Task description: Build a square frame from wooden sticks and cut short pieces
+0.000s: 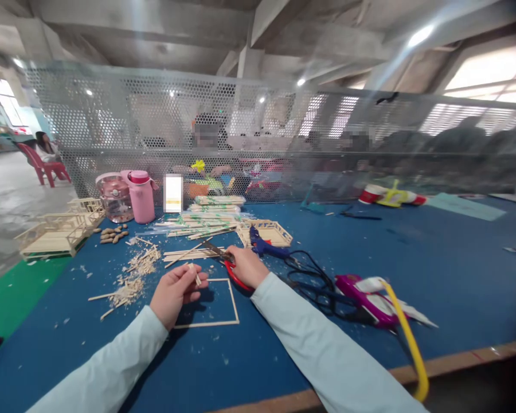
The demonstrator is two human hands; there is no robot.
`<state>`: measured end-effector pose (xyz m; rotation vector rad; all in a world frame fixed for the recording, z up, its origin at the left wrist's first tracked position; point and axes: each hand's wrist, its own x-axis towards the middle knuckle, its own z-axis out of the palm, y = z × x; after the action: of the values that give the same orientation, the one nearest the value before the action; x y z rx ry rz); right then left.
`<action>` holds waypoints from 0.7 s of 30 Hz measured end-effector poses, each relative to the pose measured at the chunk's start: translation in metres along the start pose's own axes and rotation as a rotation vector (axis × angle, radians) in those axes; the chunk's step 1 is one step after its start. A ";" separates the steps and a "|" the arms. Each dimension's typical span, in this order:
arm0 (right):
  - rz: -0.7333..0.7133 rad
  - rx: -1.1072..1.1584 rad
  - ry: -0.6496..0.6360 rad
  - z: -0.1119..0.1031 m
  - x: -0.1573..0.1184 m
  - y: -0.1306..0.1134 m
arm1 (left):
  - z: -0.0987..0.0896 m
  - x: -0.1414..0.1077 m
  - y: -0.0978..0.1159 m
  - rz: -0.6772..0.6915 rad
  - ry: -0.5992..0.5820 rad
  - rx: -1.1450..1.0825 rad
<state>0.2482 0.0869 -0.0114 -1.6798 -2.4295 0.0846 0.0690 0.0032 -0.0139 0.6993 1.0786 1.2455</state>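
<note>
My left hand [178,289] pinches a few short cut wooden sticks [195,275] between thumb and fingers. Red-handled pliers or cutters [236,277] are in my right hand [248,267], their dark jaws pointing up and left over the table. Below both hands lies a rectangular frame of thin sticks [234,304] on the blue tabletop; my left hand hides part of it. Long loose sticks [183,254] rest just beyond the jaws. A blue glue gun [266,246] lies right of my right hand, in front of a small stick-built tray [279,232].
Stick scraps [133,281] and peanuts [109,234] lie to the left, near a stick-built model [54,235]. A pink bottle [141,198] and bagged sticks [206,218] stand before a perforated metal screen [155,115]. Black cable [312,281] and a magenta tool [370,301] are at right.
</note>
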 end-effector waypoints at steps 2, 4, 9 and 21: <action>-0.004 0.003 0.003 -0.003 0.000 0.001 | 0.004 0.001 0.001 0.009 -0.005 0.008; 0.005 -0.007 0.008 -0.006 0.000 0.000 | 0.008 0.004 0.003 0.024 -0.020 0.016; 0.040 -0.045 0.025 -0.010 -0.001 -0.005 | 0.014 0.017 0.014 0.091 -0.092 0.013; 0.020 0.148 0.038 -0.008 0.002 -0.007 | 0.006 0.007 0.003 0.070 -0.101 0.000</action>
<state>0.2424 0.0862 -0.0021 -1.6272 -2.3175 0.2276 0.0731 0.0115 -0.0106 0.7976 0.9778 1.2564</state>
